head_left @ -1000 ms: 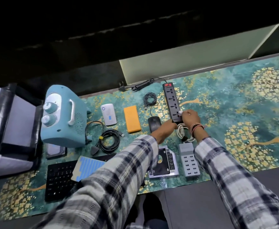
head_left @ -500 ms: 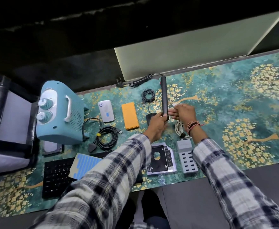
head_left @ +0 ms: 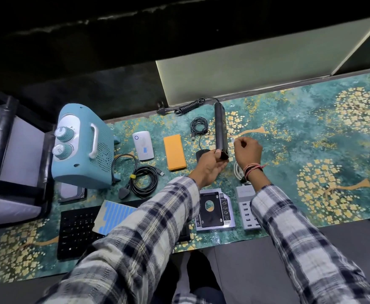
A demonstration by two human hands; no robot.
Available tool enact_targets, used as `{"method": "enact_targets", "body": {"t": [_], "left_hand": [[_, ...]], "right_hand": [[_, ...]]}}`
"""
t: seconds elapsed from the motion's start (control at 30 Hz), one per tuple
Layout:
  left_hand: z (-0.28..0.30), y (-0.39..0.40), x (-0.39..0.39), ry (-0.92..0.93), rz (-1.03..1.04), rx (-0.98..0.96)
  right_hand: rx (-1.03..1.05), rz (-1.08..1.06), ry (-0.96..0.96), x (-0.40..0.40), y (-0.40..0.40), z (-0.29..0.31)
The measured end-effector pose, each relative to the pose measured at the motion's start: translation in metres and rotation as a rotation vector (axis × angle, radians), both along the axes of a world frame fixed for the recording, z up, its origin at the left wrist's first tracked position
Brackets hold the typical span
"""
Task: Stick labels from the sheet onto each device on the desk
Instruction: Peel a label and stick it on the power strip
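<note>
My left hand [head_left: 210, 166] grips the near end of the black power strip [head_left: 220, 128], which stands tipped on its long edge on the desk mat. Just right of the strip, my right hand [head_left: 248, 153] pinches a small pale label [head_left: 233, 140] at its fingertips. The label sheet [head_left: 116, 215], with blue stickers on it, lies on the black keyboard [head_left: 76, 232] at the lower left. A white pocket router [head_left: 143, 145] carries a blue label.
On the teal floral mat [head_left: 311, 154] lie a blue heater [head_left: 81, 148], an orange power bank [head_left: 174, 155], black cables [head_left: 143, 182], a mouse [head_left: 201, 153], a drive caddy [head_left: 213, 209], a grey USB hub [head_left: 248, 207] and a hard drive [head_left: 71, 190]. A grey case [head_left: 10, 163] stands at the left.
The power strip lay flat with its sockets up; my left hand has turned it onto its edge. My right hand has drawn back slightly to the right with the label.
</note>
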State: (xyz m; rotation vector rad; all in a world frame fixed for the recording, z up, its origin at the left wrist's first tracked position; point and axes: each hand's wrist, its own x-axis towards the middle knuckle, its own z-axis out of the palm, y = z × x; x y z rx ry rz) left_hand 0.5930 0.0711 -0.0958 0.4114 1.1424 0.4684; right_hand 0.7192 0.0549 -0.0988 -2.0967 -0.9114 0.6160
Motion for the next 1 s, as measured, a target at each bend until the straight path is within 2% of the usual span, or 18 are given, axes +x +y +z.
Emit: {"method": "enact_targets", "body": {"t": [0.13,0.23,0.4,0.53,0.67,0.73,0.87,1.0], "left_hand": [[-0.001,0.002,-0.002,-0.014,0.016,-0.008],[-0.001,0.002,-0.004,-0.031,0.018,-0.013],[0.001,0.002,-0.006,-0.074,0.025,-0.009],[-0.002,0.003,-0.009,-0.052,0.034,-0.017],[-0.003,0.004,-0.011,-0.043,0.029,-0.022],[-0.003,0.004,-0.011,-0.045,0.019,-0.022],[-0.004,0.004,-0.009,-0.031,-0.005,-0.014],[-0.004,0.005,-0.008,-0.027,-0.036,0.046]], "right_hand": [[0.029,-0.001,-0.084,-0.003,0.003,0.000],[0.048,0.082,-0.116,-0.003,0.001,0.000],[0.064,0.256,-0.062,-0.006,-0.009,-0.005],[0.051,0.235,0.069,-0.003,-0.014,-0.009],[0.087,0.171,0.072,-0.001,-0.013,-0.006],[0.101,0.058,0.180,0.002,-0.009,-0.008],[0.097,-0.079,0.512,0.003,-0.002,-0.009],[0.089,-0.137,0.583,0.000,-0.003,-0.009]]}}
